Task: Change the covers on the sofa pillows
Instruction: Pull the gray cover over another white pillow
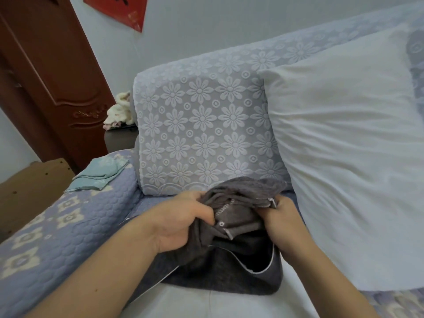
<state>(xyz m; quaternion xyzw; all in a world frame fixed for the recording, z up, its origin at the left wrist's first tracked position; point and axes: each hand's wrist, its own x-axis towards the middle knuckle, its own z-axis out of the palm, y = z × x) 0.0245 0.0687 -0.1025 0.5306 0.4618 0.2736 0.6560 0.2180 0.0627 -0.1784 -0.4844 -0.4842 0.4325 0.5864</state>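
On the sofa seat (146,204), bunched grey cover (238,216), perhaps zippered, fingers (202,214) of both hands pinching it.

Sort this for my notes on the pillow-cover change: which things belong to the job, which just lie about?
Job: grey cover, gripped by left hand and right hand; bare white pillow.
Lying about: folded teal cloth on sofa arm; cream bundle; door.

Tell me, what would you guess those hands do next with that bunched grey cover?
Probably spread its opening wider. Both the left hand and right hand grip the gathered grey cover, while a bare white pillow leans beside it, seemingly awaiting a cover.
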